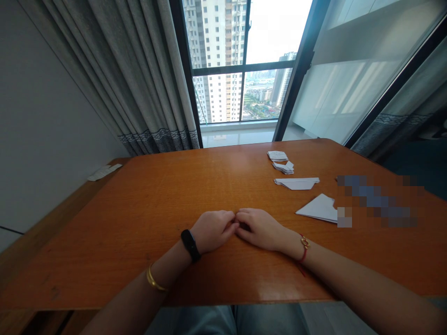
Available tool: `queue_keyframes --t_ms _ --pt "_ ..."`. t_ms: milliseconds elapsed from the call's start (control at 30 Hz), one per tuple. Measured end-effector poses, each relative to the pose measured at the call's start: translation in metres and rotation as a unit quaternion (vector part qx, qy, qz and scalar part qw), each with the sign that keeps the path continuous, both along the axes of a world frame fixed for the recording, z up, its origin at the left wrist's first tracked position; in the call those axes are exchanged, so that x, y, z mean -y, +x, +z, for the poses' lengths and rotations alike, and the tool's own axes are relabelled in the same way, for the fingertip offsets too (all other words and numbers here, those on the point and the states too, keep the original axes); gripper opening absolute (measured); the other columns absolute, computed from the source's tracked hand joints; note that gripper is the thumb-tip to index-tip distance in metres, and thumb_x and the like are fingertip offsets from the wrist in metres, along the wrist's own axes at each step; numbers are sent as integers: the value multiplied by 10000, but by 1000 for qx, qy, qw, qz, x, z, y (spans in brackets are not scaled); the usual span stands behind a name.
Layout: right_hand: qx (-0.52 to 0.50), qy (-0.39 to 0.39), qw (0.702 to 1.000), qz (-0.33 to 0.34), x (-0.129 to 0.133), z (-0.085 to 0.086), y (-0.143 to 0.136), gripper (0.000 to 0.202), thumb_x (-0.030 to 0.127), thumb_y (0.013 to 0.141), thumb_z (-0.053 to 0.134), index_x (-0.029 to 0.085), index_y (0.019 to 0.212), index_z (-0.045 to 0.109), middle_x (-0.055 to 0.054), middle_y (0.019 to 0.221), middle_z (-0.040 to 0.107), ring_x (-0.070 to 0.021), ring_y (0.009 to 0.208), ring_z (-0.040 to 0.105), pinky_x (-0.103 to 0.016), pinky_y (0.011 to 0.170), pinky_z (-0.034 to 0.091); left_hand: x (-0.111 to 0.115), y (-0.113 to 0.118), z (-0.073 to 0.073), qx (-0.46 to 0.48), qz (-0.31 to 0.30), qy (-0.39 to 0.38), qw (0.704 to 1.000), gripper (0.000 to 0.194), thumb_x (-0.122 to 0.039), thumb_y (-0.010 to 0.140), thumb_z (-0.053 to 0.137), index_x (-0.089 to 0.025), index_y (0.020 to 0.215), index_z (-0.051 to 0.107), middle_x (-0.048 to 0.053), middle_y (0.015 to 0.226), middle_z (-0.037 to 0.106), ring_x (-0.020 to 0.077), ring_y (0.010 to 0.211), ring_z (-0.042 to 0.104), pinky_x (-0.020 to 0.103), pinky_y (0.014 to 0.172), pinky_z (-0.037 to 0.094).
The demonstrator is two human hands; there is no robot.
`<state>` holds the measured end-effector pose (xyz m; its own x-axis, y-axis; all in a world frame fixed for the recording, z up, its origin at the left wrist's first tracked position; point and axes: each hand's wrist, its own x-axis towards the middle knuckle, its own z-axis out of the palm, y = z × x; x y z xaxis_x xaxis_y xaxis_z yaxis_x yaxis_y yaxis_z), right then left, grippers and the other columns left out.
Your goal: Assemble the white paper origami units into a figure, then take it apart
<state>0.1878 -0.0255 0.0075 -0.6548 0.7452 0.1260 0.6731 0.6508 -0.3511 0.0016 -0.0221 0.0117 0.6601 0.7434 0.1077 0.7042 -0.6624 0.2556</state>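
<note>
My left hand (213,229) rests on the wooden table (157,195), its fingers together and loosely curled. Opposite it, my right hand (260,228) lies with curled fingers; the small gap under its thumb holds nothing I can see. The fingertips of both hands meet near the middle of the table. Right of my right hand lies a folded white paper (317,209), pointed at its left end, not touched. Beyond it are a flat folded paper strip (296,184), a small stack of folded papers (284,167) and a squarish folded paper (277,156).
A blurred patch (380,200) hides something at the table's right side. Paper (104,172) lies on a ledge past the left edge. A grey curtain (150,83) and a window (240,70) stand behind the table. My legs (209,321) are under the near edge.
</note>
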Motion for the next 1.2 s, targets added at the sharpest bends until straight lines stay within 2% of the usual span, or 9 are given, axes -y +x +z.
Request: queue_keyframes --t_ms 1200 --pt "-1 -10 1000 8 2 3 -1 146 251 875 495 159 841 604 -45 822 620 -145 738 543 -248 689 375 0 1 2 -7 7 -18 1000 230 -358 921 411 -189 816 527 23 780 618 156 671 558 249 597 362"
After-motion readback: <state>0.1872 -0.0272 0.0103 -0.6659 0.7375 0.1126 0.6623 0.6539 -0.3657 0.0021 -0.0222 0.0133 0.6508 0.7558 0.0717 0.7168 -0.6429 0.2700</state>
